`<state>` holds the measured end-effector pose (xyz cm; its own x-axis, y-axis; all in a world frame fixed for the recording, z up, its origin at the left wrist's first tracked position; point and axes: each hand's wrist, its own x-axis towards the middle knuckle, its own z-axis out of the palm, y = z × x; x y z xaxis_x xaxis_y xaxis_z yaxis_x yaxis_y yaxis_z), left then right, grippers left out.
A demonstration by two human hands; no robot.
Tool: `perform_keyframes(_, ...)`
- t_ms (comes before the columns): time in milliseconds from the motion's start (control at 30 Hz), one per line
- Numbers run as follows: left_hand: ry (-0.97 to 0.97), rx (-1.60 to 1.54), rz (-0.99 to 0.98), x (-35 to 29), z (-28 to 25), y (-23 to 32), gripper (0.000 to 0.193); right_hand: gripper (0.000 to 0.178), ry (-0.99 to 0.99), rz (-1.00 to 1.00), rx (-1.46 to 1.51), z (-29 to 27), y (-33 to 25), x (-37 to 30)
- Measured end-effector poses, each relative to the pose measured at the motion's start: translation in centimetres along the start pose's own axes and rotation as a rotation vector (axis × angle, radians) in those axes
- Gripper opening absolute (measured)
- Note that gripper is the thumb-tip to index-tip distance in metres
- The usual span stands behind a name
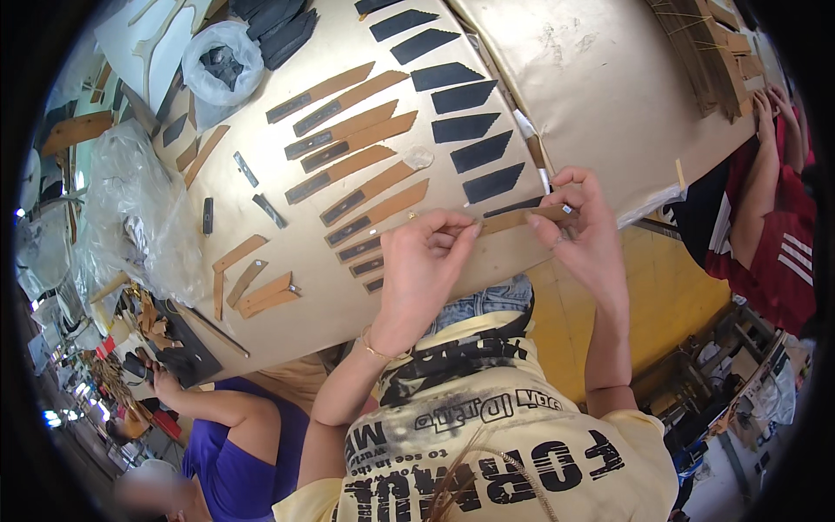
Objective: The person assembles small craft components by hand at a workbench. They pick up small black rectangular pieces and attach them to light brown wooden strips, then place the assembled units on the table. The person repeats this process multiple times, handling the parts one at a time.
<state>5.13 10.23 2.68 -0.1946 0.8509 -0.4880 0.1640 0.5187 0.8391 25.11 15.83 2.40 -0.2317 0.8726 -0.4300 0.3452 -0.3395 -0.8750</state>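
A narrow brown leather strip (509, 220) is stretched level between my two hands, close to the table's near edge. My left hand (426, 257) pinches its left end between thumb and fingertips. Near the other end my right hand (587, 230) grips it, where a small pale blue sticker (566, 209) shows. A black strip (513, 207) lies just behind the held piece. Farther off runs a column of black jagged-ended pieces (489, 150). Left of them, brown leather strips with dark inlaid ends (364, 193) lie in a slanting row, the nearest partly covered by my left hand.
Loose brown pieces (265, 296) and short dark metal-like bits (270, 210) lie at the left. Beyond stand a plastic bag with dark pieces (228, 54) and crumpled clear plastic (139, 209). Co-workers' arms show at left (217, 407) and right (755, 196). Stacked brown strips (696, 52) lie far right.
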Motion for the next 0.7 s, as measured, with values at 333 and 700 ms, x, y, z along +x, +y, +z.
perform_keyframes(333,-0.009,0.031,0.035,-0.88,-0.93,-0.33,0.012,0.038,-0.058,-0.063,-0.092,0.16,-0.17,0.01)
perform_keyframes(700,0.035,0.120,0.130,-0.41,-0.54,-0.48,0.009,0.038,-0.043,-0.050,-0.106,0.48,-0.89,0.45)
